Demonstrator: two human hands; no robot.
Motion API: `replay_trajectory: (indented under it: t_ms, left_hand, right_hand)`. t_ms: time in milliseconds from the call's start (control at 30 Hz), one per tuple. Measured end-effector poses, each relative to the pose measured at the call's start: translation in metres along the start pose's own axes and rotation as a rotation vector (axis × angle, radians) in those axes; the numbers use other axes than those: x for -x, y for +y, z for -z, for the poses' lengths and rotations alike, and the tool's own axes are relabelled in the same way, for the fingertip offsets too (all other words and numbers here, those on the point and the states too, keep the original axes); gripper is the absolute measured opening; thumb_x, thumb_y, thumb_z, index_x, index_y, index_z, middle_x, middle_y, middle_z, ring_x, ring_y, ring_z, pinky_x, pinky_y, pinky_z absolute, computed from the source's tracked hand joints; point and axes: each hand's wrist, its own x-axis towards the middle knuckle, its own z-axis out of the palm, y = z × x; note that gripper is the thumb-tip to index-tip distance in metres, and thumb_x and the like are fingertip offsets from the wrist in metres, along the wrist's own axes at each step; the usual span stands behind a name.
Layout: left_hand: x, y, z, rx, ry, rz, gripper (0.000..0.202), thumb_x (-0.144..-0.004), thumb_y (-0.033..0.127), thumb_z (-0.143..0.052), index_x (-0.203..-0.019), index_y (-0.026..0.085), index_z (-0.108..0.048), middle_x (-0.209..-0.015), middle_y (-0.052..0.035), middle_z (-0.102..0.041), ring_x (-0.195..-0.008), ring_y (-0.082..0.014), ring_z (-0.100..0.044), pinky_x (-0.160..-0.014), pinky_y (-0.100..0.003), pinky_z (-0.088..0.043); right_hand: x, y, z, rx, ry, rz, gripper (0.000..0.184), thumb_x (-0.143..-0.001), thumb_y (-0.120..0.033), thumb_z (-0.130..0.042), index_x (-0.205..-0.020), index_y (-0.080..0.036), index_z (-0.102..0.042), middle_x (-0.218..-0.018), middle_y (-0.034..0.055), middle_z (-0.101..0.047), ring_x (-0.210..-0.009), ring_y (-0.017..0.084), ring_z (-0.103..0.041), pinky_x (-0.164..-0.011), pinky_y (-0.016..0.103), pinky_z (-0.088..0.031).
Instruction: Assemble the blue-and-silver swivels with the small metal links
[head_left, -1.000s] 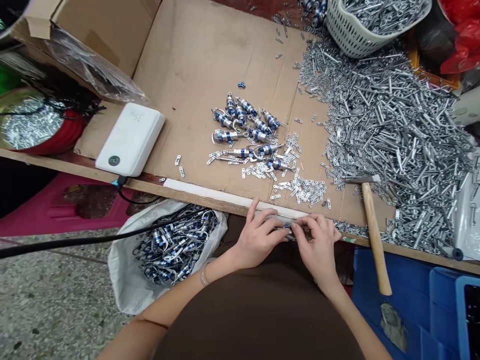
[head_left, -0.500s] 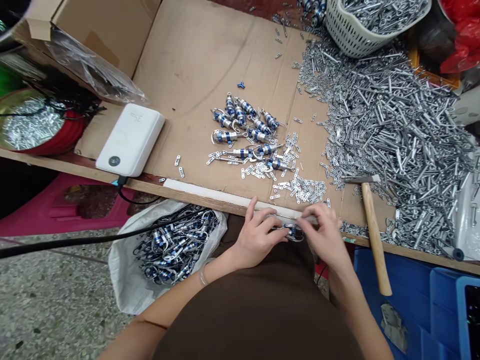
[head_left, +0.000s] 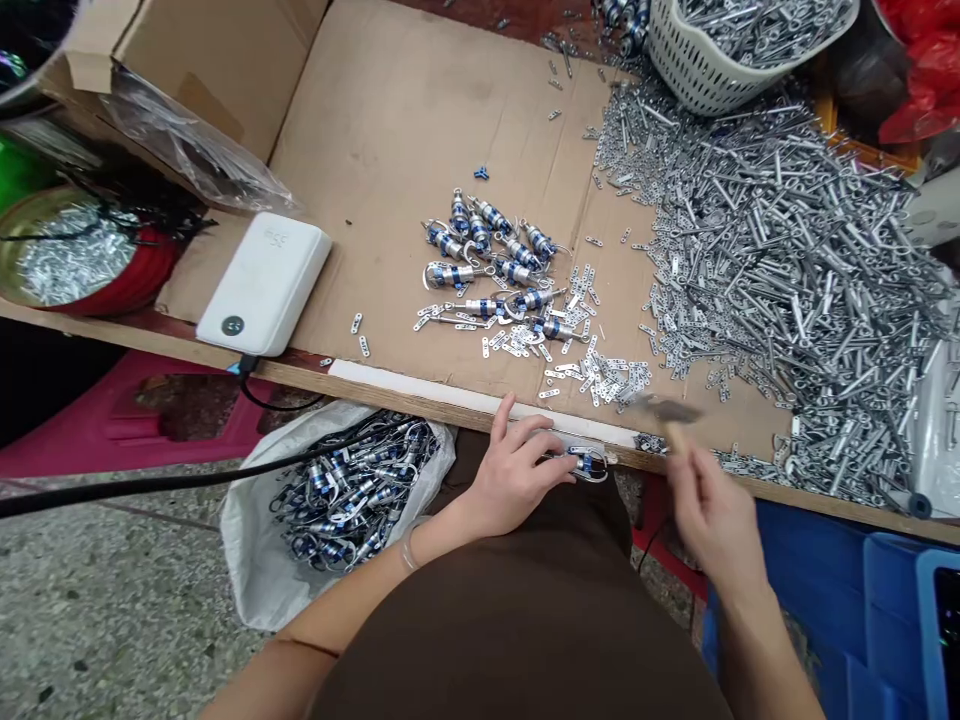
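My left hand pinches a small blue-and-silver metal fitting against the table's near edge. My right hand is closed round the wooden handle of a hammer, which is blurred by motion just right of the fitting. Ahead of my hands lies a cluster of finished blue-and-silver fittings on the cardboard sheet, with small flat metal plates scattered beside them.
A large heap of metal pins covers the right of the table, below a white basket. A white box sits left. A bag of finished fittings lies on the floor. Blue crates stand at right.
My right hand left the fitting, took the hammer that lay on the table at right, and swung it toward the fitting. The left hand kept its hold.
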Motion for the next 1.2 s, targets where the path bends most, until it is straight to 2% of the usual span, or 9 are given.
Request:
replay_trajectory:
  t_ms: [67,167,433,567,733,867,1033,1133,1200]
  left_hand:
    - [0.000,0.000,-0.001,-0.004,0.012,-0.008,0.004,-0.078,0.027,-0.063,-0.081,0.024,-0.064,-0.075,0.0034,-0.065,-0.092,-0.0175,-0.056,-0.105,-0.055,-0.023]
    - [0.001,0.000,-0.001,-0.012,0.022,-0.023,0.004,-0.079,0.027,-0.063,-0.082,0.025,-0.064,-0.076,0.0038,-0.065,-0.092,-0.0172,-0.056,-0.105,-0.055,-0.022]
    - [0.000,0.000,0.000,-0.008,0.040,-0.033,0.004,-0.079,0.027,-0.063,-0.082,0.025,-0.063,-0.075,0.0043,-0.066,-0.092,-0.0170,-0.055,-0.105,-0.054,-0.021]
    - [0.000,-0.001,0.000,0.025,0.050,-0.017,0.005,-0.078,0.027,-0.064,-0.082,0.025,-0.063,-0.075,0.0044,-0.066,-0.092,-0.0170,-0.055,-0.106,-0.053,-0.021]
    - [-0.003,-0.004,0.010,0.121,0.052,0.090,0.004,-0.077,0.027,-0.064,-0.080,0.023,-0.064,-0.072,0.0034,-0.065,-0.087,-0.0168,-0.056,-0.104,-0.052,-0.026]
    - [-0.001,-0.010,0.033,0.166,0.036,0.127,0.001,-0.078,0.022,-0.062,-0.078,0.021,-0.063,-0.070,0.0017,-0.064,-0.082,-0.0155,-0.056,-0.098,-0.045,-0.034]
    - [0.028,-0.033,0.073,0.161,-0.210,0.162,0.011,-0.082,0.021,-0.053,-0.078,0.020,-0.063,-0.069,-0.0009,-0.062,-0.071,-0.0143,-0.055,-0.072,-0.029,-0.045]
    - [0.057,-0.053,0.094,-0.037,-0.571,0.391,0.020,-0.082,0.027,-0.049,-0.071,0.021,-0.065,-0.069,-0.0026,-0.063,-0.070,-0.0190,-0.059,-0.066,-0.031,-0.047]
    - [0.072,-0.063,0.104,-0.272,-0.713,0.633,0.019,-0.079,0.022,-0.049,-0.074,0.018,-0.067,-0.075,-0.0069,-0.066,-0.077,-0.0256,-0.062,-0.071,-0.039,-0.048]
  right_hand:
    - [0.020,-0.014,0.003,-0.061,-0.113,0.202,0.034,-0.087,-0.029,-0.042,-0.120,-0.025,-0.049,-0.092,0.0053,-0.066,-0.076,0.018,-0.064,-0.061,0.026,-0.048]
    - [0.035,-0.021,0.002,-0.100,-0.103,0.365,0.053,-0.085,-0.018,-0.043,-0.135,-0.027,-0.029,-0.096,0.0050,-0.066,-0.079,0.018,-0.065,-0.063,0.026,-0.051]
    - [0.033,-0.027,-0.003,-0.085,-0.141,0.342,0.059,-0.084,-0.019,-0.042,-0.138,-0.034,-0.022,-0.100,0.0027,-0.066,-0.082,0.023,-0.066,-0.062,0.030,-0.055]
    - [0.031,-0.020,-0.005,-0.044,-0.161,0.243,0.043,-0.086,-0.027,-0.041,-0.128,-0.030,-0.043,-0.105,0.0039,-0.066,-0.084,0.023,-0.066,-0.064,0.030,-0.054]
    - [0.002,0.019,-0.006,0.141,0.212,-0.195,0.043,-0.088,-0.038,-0.035,-0.122,-0.018,-0.052,-0.082,0.0095,-0.068,-0.061,0.020,-0.062,-0.052,0.027,-0.041]
    - [-0.027,0.057,-0.009,0.399,0.399,-0.249,0.046,-0.086,-0.038,-0.036,-0.121,-0.014,-0.054,-0.078,0.0128,-0.064,-0.067,0.023,-0.056,-0.055,0.030,-0.035]
    - [-0.048,0.075,-0.017,0.498,0.458,-0.160,0.044,-0.087,-0.035,-0.036,-0.118,-0.012,-0.057,-0.078,0.0135,-0.061,-0.065,0.022,-0.048,-0.057,0.032,-0.032]
    - [-0.053,0.073,-0.022,0.502,0.484,-0.122,0.043,-0.086,-0.033,-0.036,-0.114,-0.011,-0.058,-0.084,0.0157,-0.059,-0.066,0.023,-0.047,-0.055,0.033,-0.031]
    - [-0.055,0.072,-0.024,0.530,0.494,-0.138,0.042,-0.085,-0.032,-0.036,-0.113,-0.012,-0.059,-0.082,0.0160,-0.059,-0.065,0.024,-0.046,-0.053,0.034,-0.028]
